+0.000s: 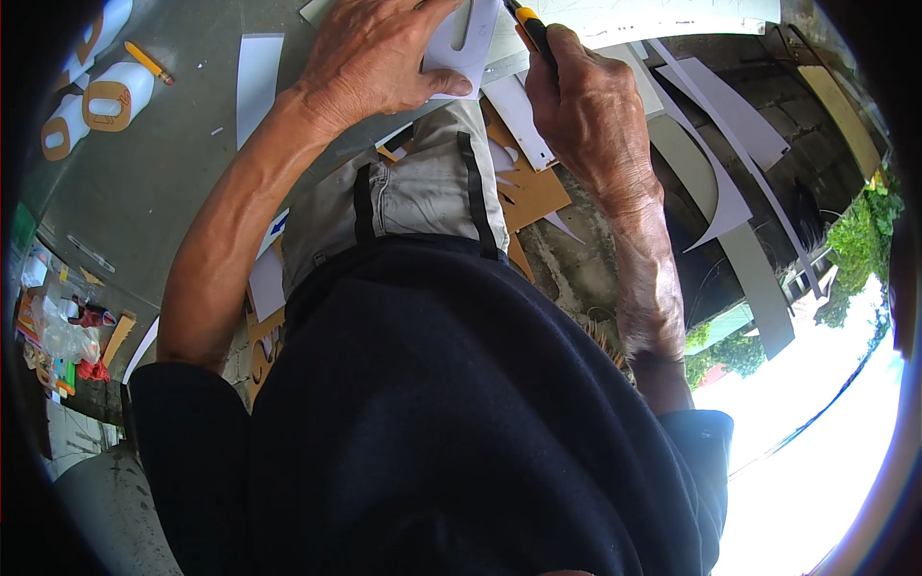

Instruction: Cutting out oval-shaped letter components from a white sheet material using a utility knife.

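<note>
Head view: right hand point(588, 106) fingers closed round a yellow-black knife point(531, 27) (blade cut off), left hand point(379, 53) flat on white template point(466, 43).

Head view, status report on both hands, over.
Left hand pressing white curved cut-out sheet. Right hand gripping yellow-black utility knife. White offcut strips alongside.

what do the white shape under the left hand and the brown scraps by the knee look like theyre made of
White shape: probably thin foam board or plastic sheet, matte, with clean cut edges and a slot; the left hand presses it flat. Brown scraps: likely cardboard or thin fibreboard, dull tan, with jagged cut outlines. The right hand holds a yellow-and-black utility knife, seemingly plastic-bodied.
</note>
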Demonstrator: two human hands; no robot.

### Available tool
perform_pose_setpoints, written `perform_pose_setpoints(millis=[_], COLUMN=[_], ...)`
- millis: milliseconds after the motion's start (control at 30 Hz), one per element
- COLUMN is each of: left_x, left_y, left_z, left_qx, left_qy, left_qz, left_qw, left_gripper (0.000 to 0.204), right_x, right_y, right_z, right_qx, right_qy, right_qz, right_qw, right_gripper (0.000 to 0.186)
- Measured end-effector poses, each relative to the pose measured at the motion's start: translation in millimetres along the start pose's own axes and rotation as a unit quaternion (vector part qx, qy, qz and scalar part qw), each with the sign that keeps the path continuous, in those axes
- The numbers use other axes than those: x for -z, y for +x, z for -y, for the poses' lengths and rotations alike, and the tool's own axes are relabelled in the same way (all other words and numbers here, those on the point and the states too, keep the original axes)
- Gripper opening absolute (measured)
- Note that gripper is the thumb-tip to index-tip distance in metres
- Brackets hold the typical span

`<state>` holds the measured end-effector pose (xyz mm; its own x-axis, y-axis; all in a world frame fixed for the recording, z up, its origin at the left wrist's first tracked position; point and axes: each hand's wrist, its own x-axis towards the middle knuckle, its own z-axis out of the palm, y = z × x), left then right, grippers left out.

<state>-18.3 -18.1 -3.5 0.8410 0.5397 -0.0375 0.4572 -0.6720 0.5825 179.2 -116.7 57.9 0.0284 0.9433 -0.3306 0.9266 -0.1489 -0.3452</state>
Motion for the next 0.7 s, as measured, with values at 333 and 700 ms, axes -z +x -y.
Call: perform_pose_setpoints(millis=[333, 700], left_x=[-2.1, 1.5], left_y=[1.1, 1.7], left_z=[0.2, -2.0], left_qx=[-0.003, 0.002], left_qy=[0.029, 0.021], left_qz=[-0.004, -0.007], left_qw=[1.0, 1.0], left_gripper=[0.112, 0.109], right_x=[-3.3, -9.4], right_y=[-3.4, -7.8], right_z=[8.3, 13.9], right_qx=[-0.038, -0.048], right_qy=[0.004, 0.045], right_qz=[-0.003, -0.029], right_qw=[0.999, 0.997], right_gripper=[0.014, 0.017])
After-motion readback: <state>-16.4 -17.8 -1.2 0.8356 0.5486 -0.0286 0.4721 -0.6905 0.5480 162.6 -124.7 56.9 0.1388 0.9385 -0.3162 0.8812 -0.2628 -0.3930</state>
